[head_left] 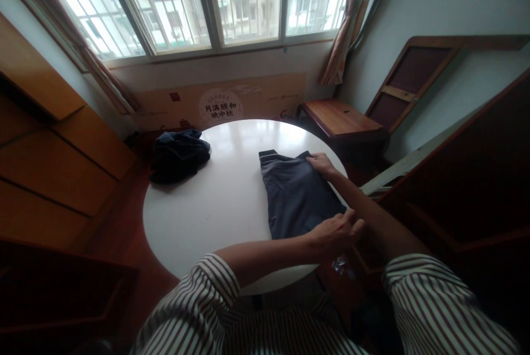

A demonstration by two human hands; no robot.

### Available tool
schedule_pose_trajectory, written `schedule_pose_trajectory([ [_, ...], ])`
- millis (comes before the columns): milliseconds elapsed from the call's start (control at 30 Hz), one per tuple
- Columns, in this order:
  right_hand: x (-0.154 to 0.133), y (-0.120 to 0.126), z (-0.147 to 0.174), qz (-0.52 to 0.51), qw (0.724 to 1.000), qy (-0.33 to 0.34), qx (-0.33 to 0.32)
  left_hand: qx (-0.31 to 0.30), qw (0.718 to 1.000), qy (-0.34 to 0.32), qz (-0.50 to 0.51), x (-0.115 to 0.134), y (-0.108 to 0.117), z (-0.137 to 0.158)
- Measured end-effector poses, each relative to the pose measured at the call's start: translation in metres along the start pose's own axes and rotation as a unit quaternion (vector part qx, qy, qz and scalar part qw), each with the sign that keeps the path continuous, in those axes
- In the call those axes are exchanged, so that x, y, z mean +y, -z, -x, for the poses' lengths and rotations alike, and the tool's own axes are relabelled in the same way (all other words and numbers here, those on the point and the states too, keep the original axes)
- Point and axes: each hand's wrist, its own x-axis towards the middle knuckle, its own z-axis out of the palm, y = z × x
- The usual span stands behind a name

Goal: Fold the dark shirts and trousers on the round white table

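A pair of grey-blue shorts point(296, 195) with a dark waistband at the far end lies on the right part of a round white table point(207, 222). My right hand point(322, 164) pinches the far right corner by the waistband. Reaching across the near end, my left hand point(335, 231) is closed on the right edge of the cloth, lower down. My left forearm covers part of the shorts' near edge. The fingertips of the left hand are partly hidden.
A heap of dark clothes point(180, 156) sits at the table's far left edge. Beyond the table on the right stands a wooden stool or small bench point(342, 117). Wooden cabinets point(53, 167) line the left, and a dark wooden panel point(464, 178) rises close on the right.
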Motion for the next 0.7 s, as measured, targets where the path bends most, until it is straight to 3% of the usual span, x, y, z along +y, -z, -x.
schedule_pose_trajectory([
  [133, -0.006, 0.003, -0.006, 0.048, 0.999, 0.016, 0.017, 0.015, 1.0, -0.01, 0.016, 0.007, -0.007, 0.002],
  [267, -0.01, 0.016, 0.009, 0.116, 0.991, 0.046, 0.056, 0.027, 0.999, -0.02, 0.041, 0.017, 0.019, 0.043],
  [333, -0.005, 0.025, 0.033, 0.184, 0.978, 0.073, 0.062, 0.058, 0.997, 0.022, 0.047, 0.012, 0.042, 0.076],
  [400, 0.003, 0.033, 0.065, 0.248, 0.964, 0.083, 0.046, 0.113, 0.984, 0.129, 0.047, -0.004, 0.064, 0.108],
  [500, 0.017, 0.041, 0.12, 0.311, 0.948, 0.066, 0.005, 0.15, 0.938, 0.307, 0.061, -0.045, 0.08, 0.145],
  [567, 0.022, 0.043, 0.15, 0.334, 0.941, 0.045, -0.007, 0.142, 0.9, 0.391, 0.131, -0.076, 0.08, 0.154],
  [700, 0.019, 0.038, 0.176, 0.343, 0.939, 0.008, -0.014, 0.145, 0.793, 0.491, 0.33, -0.129, 0.07, 0.134],
])
